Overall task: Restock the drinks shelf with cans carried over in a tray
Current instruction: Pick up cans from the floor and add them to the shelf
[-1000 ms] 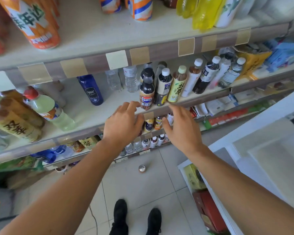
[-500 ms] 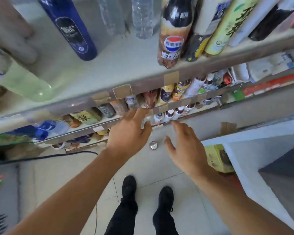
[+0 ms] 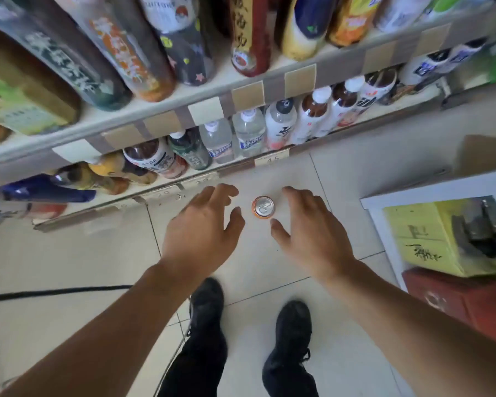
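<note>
An orange can [image 3: 263, 207] with a silver top stands upright on the tiled floor in front of the drinks shelf [image 3: 241, 93]. My left hand [image 3: 204, 227] hovers just left of the can, fingers spread and holding nothing. My right hand [image 3: 309, 233] hovers just right of it, also spread and empty. Neither hand touches the can. No tray is in view.
Bottles fill the lower shelves [image 3: 249, 133]. A yellow carton [image 3: 430, 233] and a red box [image 3: 455, 302] sit at the right beside a white unit [image 3: 384, 196]. A black cable [image 3: 55, 292] runs across the floor at left. My black shoes [image 3: 206, 299] stand below the hands.
Both hands dropped from the middle shelf edge toward the floor and now flank the can. The view tilted down and moved closer to the bottom shelves.
</note>
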